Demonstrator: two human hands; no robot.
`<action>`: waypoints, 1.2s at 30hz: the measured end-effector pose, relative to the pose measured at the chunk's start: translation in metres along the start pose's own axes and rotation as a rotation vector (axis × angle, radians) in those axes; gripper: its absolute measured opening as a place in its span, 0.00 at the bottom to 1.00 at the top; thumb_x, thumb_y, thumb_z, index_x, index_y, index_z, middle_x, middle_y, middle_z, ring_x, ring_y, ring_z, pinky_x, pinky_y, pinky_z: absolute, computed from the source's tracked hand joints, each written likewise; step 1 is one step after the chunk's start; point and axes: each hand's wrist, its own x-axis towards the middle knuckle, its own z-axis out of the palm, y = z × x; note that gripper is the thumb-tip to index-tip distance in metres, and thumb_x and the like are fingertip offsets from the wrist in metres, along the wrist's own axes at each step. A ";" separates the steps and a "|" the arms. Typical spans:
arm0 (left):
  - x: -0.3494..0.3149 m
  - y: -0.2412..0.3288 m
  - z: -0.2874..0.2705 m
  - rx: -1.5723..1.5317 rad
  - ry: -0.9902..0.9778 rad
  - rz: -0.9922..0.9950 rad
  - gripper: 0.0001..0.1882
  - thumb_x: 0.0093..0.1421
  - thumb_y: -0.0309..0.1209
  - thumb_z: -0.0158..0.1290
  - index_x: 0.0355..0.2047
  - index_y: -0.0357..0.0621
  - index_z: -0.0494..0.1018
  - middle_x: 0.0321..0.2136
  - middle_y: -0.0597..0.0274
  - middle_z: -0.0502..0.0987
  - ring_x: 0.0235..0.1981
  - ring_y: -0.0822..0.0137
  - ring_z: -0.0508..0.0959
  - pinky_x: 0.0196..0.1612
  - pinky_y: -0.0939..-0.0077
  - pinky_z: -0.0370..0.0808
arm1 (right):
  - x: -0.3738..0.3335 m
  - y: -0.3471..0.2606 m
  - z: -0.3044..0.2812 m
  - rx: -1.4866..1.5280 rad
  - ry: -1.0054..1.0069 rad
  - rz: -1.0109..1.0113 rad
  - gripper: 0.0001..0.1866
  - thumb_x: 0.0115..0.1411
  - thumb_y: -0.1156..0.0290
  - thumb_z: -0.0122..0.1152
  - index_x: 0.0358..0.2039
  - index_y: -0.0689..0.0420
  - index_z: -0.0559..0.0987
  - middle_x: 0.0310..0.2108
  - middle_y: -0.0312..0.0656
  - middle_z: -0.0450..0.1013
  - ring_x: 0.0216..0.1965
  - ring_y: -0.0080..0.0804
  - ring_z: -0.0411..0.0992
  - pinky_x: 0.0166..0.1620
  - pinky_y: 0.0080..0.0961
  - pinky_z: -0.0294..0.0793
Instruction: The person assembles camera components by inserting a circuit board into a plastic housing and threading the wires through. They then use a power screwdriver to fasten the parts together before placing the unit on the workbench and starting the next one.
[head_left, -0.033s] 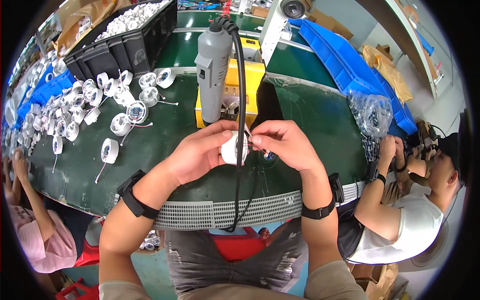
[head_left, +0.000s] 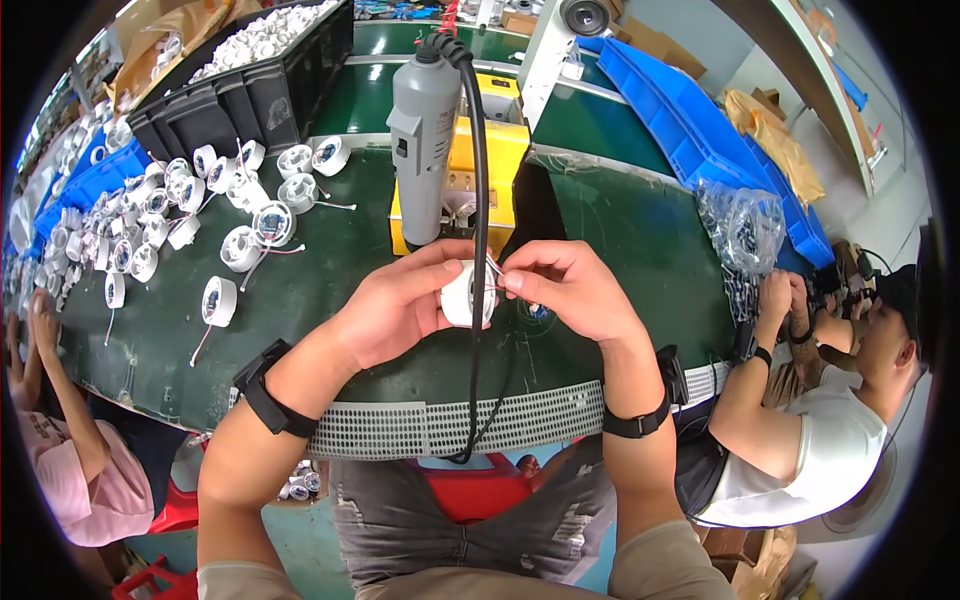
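My left hand (head_left: 395, 305) is closed around a white round housing (head_left: 458, 300), thumb on top, its open face turned to the right. With thumb and forefinger pinched, my right hand (head_left: 580, 295) holds thin wires (head_left: 494, 264) at the housing's open side. Just below those fingers shows a small part with blue and light spots (head_left: 540, 311), mostly hidden by the hand. A thick black cable (head_left: 481, 200) hangs in front of the housing and covers part of it. It comes from a grey cylindrical tool (head_left: 423, 150) standing upright beyond my hands.
Behind the tool is a yellow machine (head_left: 490, 150). Many white round housings with wires (head_left: 218, 300) lie at left, near a black crate (head_left: 240, 110) of white parts. Blue trays (head_left: 670, 120) and a clear plastic bag (head_left: 742, 228) are at right. Co-workers sit at both sides.
The housing in my left hand has turned slightly, and the wires between it and my right fingers lie a little differently. Both hands stay in nearly the same place.
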 end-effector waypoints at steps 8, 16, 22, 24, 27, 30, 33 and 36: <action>0.002 0.001 0.000 -0.053 0.043 -0.015 0.25 0.64 0.37 0.46 0.57 0.35 0.63 0.48 0.55 0.73 0.49 0.60 0.75 0.53 0.57 0.74 | 0.004 0.009 0.005 -0.292 -0.008 -0.276 0.03 0.51 0.79 0.59 0.24 0.64 0.74 0.28 0.37 0.67 0.31 0.25 0.67 0.36 0.23 0.66; 0.004 -0.009 0.002 0.015 0.067 0.027 0.23 0.65 0.36 0.46 0.57 0.35 0.63 0.48 0.56 0.73 0.50 0.62 0.75 0.55 0.62 0.72 | 0.006 0.014 0.017 -0.178 0.056 -0.271 0.03 0.53 0.79 0.59 0.25 0.64 0.74 0.28 0.36 0.67 0.29 0.20 0.66 0.32 0.18 0.65; 0.004 -0.010 0.003 -0.021 0.180 0.082 0.20 0.67 0.34 0.45 0.57 0.40 0.65 0.47 0.60 0.74 0.48 0.66 0.75 0.54 0.67 0.73 | 0.007 0.005 0.010 -0.354 0.255 -0.566 0.14 0.49 0.80 0.68 0.38 0.59 0.80 0.32 0.34 0.68 0.31 0.21 0.69 0.31 0.16 0.68; 0.002 -0.011 0.004 -0.036 0.197 0.126 0.20 0.67 0.35 0.45 0.57 0.40 0.65 0.47 0.62 0.74 0.48 0.67 0.75 0.54 0.68 0.73 | -0.005 -0.008 0.005 -0.358 0.222 -0.420 0.15 0.45 0.80 0.70 0.36 0.59 0.80 0.35 0.35 0.69 0.34 0.23 0.71 0.32 0.18 0.71; 0.003 -0.011 0.005 -0.052 0.173 0.163 0.20 0.67 0.35 0.46 0.56 0.40 0.65 0.46 0.61 0.73 0.48 0.67 0.75 0.53 0.69 0.73 | -0.004 -0.008 0.002 -0.648 0.255 -0.589 0.13 0.48 0.81 0.67 0.37 0.59 0.81 0.37 0.39 0.75 0.32 0.20 0.72 0.31 0.16 0.73; 0.003 -0.012 0.003 -0.047 0.161 0.194 0.18 0.67 0.33 0.46 0.55 0.40 0.66 0.47 0.60 0.73 0.49 0.67 0.74 0.54 0.69 0.72 | -0.008 -0.006 0.002 -0.337 0.264 -0.194 0.14 0.53 0.76 0.66 0.42 0.56 0.81 0.31 0.39 0.76 0.27 0.19 0.74 0.28 0.18 0.73; 0.002 -0.012 0.004 -0.030 0.142 0.230 0.18 0.65 0.30 0.44 0.54 0.39 0.66 0.48 0.59 0.73 0.49 0.65 0.74 0.55 0.68 0.70 | -0.002 -0.003 0.013 -0.011 0.164 -0.126 0.12 0.58 0.74 0.62 0.44 0.60 0.80 0.29 0.40 0.78 0.26 0.20 0.74 0.28 0.16 0.74; -0.001 -0.010 0.005 -0.017 0.117 0.246 0.21 0.61 0.27 0.42 0.55 0.37 0.65 0.51 0.56 0.72 0.51 0.63 0.73 0.56 0.66 0.67 | 0.005 0.001 0.028 0.171 0.139 -0.158 0.11 0.61 0.75 0.58 0.44 0.63 0.79 0.30 0.39 0.77 0.27 0.22 0.75 0.30 0.17 0.76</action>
